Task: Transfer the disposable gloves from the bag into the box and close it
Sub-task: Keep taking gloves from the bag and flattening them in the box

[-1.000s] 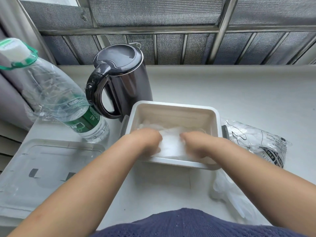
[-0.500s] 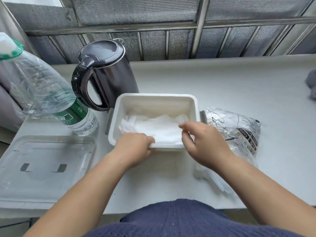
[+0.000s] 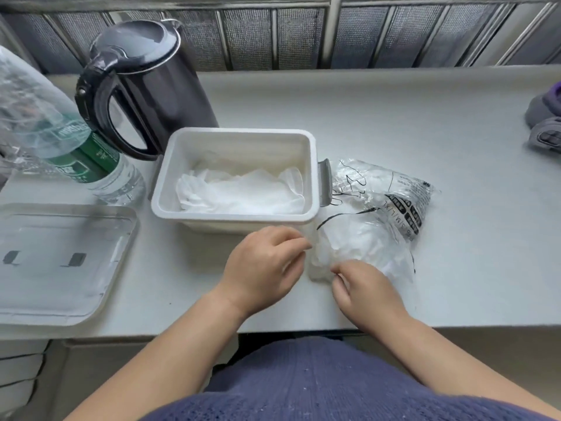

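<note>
Mouth of bag point(image 3: 390, 209) is pinched by left hand point(image 3: 265, 270) and right hand point(image 3: 365, 291); box point(image 3: 230, 218) holding gloves point(image 3: 239, 196) is set just beyond them.

The box point(image 3: 230, 215) is coloured white, the gloves point(image 3: 243, 192) translucent white; the clear bag point(image 3: 403, 205) is printed black, the kettle point(image 3: 170, 95) finished black, the bottle point(image 3: 91, 153) labelled green.

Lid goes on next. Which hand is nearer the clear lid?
Left. The left hand is right of the lid; the right hand is farther right. Both pinch the bag.
</note>
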`<state>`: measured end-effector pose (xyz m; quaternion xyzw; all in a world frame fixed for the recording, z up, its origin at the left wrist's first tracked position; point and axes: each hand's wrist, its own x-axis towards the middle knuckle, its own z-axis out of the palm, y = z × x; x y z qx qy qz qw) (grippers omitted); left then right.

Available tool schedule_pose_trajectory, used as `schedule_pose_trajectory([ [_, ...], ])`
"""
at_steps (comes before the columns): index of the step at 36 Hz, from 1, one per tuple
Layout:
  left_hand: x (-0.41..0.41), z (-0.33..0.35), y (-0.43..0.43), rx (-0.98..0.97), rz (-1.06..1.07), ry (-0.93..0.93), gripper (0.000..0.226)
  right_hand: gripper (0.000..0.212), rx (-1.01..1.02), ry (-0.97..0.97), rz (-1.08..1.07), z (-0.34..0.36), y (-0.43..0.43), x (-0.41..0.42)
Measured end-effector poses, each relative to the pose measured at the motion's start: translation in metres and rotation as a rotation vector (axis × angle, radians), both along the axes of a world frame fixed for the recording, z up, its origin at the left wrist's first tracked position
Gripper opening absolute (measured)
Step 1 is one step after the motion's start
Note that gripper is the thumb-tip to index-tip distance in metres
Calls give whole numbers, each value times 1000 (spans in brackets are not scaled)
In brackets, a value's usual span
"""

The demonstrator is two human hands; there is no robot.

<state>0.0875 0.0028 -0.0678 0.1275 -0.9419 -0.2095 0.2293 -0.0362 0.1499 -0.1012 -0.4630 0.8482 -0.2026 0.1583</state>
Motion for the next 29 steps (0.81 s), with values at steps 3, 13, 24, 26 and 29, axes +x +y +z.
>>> schedule_pose_trajectory([
  [3,6,-10,13,102,0,-124,26,22,-28,72,-44,-5,1,-9],
  [13,3,-9,44,552,208,-334,17,28,105,20,-55,9,-5,-22],
  [24,-17,-15,64,790,129,-521,53,16,69,-324,-137,22,4,-20],
  [26,-19,-21,65,790,108,-579,55,13,84,-364,-180,23,5,-22],
  [29,-23,-27,66,776,112,-619,57,13,79,-392,-187,27,5,-22],
])
